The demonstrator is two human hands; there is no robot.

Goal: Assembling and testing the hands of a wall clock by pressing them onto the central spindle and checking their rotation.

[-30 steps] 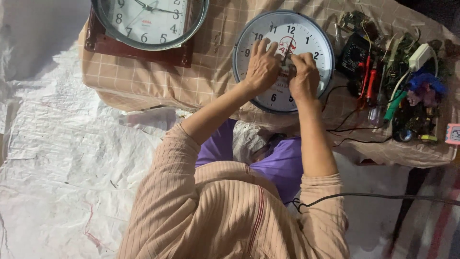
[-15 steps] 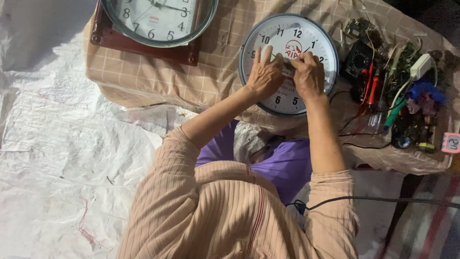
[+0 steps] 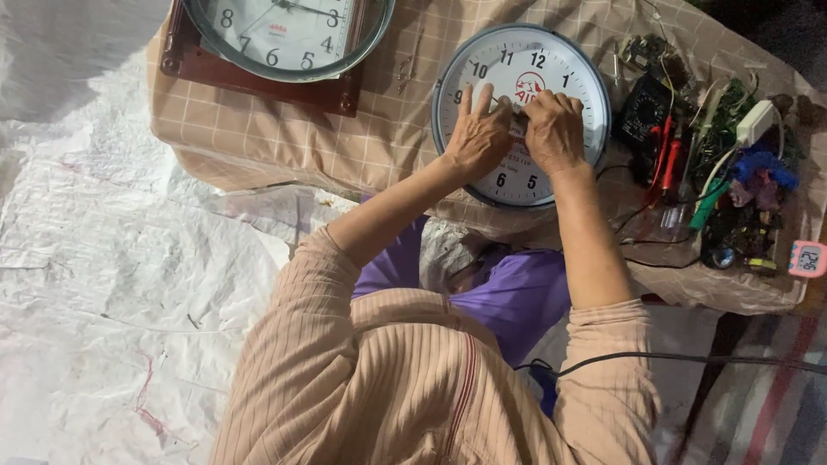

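Note:
A round white wall clock (image 3: 575,76) with a grey rim lies face up on a checked beige cloth (image 3: 388,129). Both my hands rest on its face. My left hand (image 3: 479,142) lies over the left half with the fingers stretched towards the numerals, its thumb at the centre. My right hand (image 3: 556,129) is curled over the centre, fingertips meeting the left thumb. What they pinch there is hidden under the fingers. My striped beige sleeves reach up from below.
A second, larger clock (image 3: 289,34) sits on a dark wooden base (image 3: 258,82) at the top left. Right of the white clock lie circuit boards, red probes (image 3: 668,164), a green tool (image 3: 708,205), wires and a small pink digital display (image 3: 807,258). A black cable (image 3: 689,357) crosses below. White crinkled sheeting (image 3: 112,284) covers the left.
My hands stay on the centre of the white clock. The left fingers have spread out over the face. The view has shifted a little, so the clocks sit higher.

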